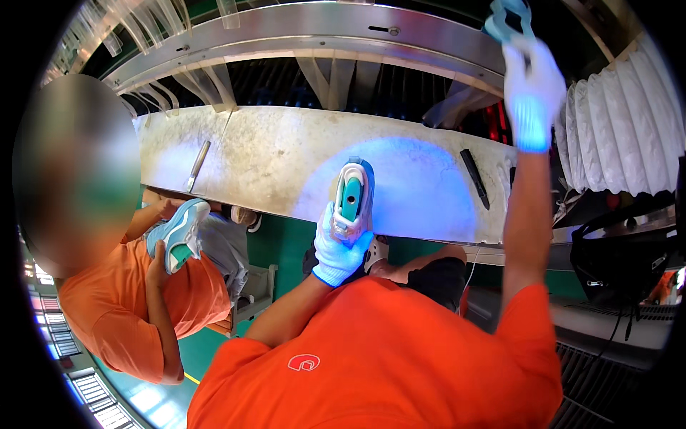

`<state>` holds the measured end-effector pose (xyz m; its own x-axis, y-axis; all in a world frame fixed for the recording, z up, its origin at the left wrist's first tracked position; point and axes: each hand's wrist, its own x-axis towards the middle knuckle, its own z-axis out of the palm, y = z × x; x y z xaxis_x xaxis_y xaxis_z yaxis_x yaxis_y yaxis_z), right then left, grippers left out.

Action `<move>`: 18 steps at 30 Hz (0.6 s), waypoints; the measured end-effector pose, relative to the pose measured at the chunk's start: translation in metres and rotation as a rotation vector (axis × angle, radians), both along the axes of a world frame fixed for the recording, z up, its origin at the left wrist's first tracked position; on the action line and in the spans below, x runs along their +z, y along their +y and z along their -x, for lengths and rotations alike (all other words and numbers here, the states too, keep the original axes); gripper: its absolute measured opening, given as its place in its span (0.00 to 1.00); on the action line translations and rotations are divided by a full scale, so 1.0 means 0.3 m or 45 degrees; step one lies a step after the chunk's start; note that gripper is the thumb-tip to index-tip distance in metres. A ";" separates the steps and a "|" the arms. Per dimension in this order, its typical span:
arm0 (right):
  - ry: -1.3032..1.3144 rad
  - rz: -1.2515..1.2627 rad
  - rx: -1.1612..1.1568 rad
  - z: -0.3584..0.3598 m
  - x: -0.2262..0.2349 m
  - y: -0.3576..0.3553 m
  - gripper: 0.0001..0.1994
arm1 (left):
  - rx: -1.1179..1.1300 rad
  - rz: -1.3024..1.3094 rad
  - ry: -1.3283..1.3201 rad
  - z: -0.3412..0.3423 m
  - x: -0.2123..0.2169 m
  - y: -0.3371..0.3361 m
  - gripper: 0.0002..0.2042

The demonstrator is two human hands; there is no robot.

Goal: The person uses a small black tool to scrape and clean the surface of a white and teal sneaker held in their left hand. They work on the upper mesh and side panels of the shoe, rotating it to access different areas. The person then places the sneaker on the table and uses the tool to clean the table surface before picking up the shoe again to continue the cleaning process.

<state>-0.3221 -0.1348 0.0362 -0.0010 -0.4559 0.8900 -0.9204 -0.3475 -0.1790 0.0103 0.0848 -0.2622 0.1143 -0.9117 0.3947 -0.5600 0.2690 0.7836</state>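
Note:
My left hand (pixel 339 247), in a white knitted glove, grips a light-blue and white shoe (pixel 367 189) by its heel end, just over the near edge of the worktable. A green shoe last (pixel 351 199) with a round hole fills the shoe's opening. My right hand (pixel 534 86), gloved too, is stretched far out to the upper right beside the metal rail. Its fingers are closed on a light-blue looped piece (pixel 509 20), whose exact kind I cannot make out. Violet-blue light falls on the table around the shoe and on both gloves.
The pale, stained worktable (pixel 264 154) bears a metal-handled knife (pixel 199 166) and a black marker-like stick (pixel 474 179). Behind it runs a metal rail (pixel 286 36) with clear hanging strips. A white ribbed duct (pixel 618 129) and black bag (pixel 614 243) flank the right. A co-worker (pixel 136 307) holds another shoe.

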 end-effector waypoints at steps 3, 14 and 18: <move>-0.082 0.025 0.159 -0.090 -0.148 0.454 0.08 | -0.091 -0.154 0.101 0.022 0.090 -0.030 0.54; -0.174 -0.678 0.344 -0.270 -0.828 1.015 0.20 | -0.151 -0.411 0.074 -0.004 0.210 -0.074 0.53; -0.387 -0.678 0.346 -0.228 -0.807 0.979 0.43 | -0.290 0.020 -0.081 -0.038 0.227 -0.011 0.54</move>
